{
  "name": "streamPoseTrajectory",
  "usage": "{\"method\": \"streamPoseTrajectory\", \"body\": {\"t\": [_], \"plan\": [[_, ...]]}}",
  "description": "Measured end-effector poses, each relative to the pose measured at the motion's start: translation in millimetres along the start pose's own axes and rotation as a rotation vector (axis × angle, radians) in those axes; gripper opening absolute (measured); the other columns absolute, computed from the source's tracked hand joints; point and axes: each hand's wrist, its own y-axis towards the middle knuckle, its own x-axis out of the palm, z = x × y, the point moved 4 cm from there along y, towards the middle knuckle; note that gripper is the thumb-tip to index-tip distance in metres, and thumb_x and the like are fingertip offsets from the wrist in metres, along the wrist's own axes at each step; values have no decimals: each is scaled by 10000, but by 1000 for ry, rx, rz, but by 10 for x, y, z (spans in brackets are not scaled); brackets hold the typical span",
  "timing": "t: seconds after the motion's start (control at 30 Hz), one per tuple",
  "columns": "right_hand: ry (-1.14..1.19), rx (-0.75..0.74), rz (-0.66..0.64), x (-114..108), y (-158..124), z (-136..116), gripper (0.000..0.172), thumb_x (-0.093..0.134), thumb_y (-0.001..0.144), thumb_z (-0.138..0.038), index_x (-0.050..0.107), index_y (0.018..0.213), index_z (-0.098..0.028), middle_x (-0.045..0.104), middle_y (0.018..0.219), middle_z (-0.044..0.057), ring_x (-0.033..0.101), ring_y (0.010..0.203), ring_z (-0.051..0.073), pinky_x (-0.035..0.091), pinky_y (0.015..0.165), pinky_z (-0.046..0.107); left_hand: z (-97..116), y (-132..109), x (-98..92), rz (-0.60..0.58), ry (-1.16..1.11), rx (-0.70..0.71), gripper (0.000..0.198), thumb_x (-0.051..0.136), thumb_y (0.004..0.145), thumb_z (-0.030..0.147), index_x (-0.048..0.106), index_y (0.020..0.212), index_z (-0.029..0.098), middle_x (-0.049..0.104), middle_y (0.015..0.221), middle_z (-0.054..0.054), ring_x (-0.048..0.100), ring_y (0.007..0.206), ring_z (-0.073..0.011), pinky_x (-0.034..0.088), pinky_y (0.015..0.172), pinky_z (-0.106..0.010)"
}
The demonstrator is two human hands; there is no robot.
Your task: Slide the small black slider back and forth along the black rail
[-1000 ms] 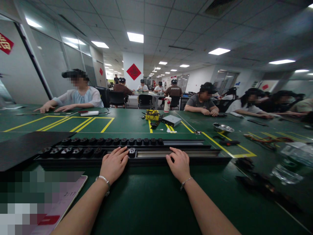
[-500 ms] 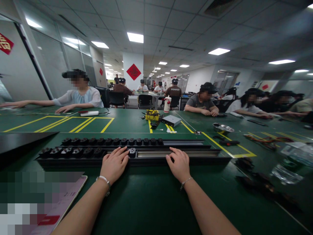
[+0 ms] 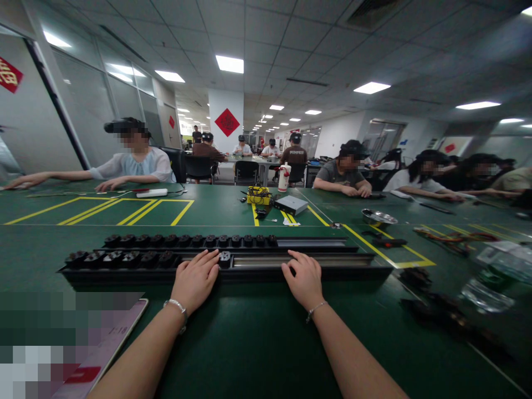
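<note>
Places are given relative to the front track (image 3: 270, 274), which lies lengthwise on the green worktop (image 3: 257, 343) beneath both hands.

Nearer the wearer than the track's left end: a phone (image 3: 118, 338), partly obscured by pixelation. Beyond that end, across the worktop, sits a person (image 3: 143, 166) with one arm stretched sideways.

In the track's left stretch: a run of six round black modules (image 3: 131, 258), side by side. Right of this run, the left hand (image 3: 194, 282) lies palm down over the track, fingers extended and loosely spread, no pinch visible. Just beside its fingertips, a lone module (image 3: 225, 258) sits in the track; contact cannot be confirmed.

Behind the track and parallel to it: a rear track (image 3: 311, 243), its row of modules (image 3: 210, 240) reaching past the middle.

Over the track's right half: the right hand (image 3: 305, 280), palm down, thumb and index slightly apart, gripping nothing visible.

Extent as found: judged part-way. Modules occupy the left portion of the front track; between and beyond the hands its metal strip (image 3: 260, 260) shows. Whether the modules are fixed cannot be told.

Off the track's right end: blurred dark parts (image 3: 415, 279), then a clear bottle (image 3: 494, 277).
</note>
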Motion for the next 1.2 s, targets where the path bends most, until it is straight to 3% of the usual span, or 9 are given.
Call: {"method": "streamPoseTrajectory", "body": {"t": [0.73,1.2], "plan": [[2,2,1,20,-3,12,291,429,830,-387,593,647,-230,595,1177,15,470,1127,214,245,990,446,7,7,27,-39,17,-21,398,289,878,403,536,1189,374,483,1341,59,384,1254,-199,307,944,-421],[5,3,4,2,-6,-3,285,442,827,-375,590,633,-229,602,1165,9,475,1122,209,253,981,435,89,-19,27,-10,74,8,410,280,889,375,532,1209,327,479,1348,32,365,1268,-204,329,938,-411]]}}
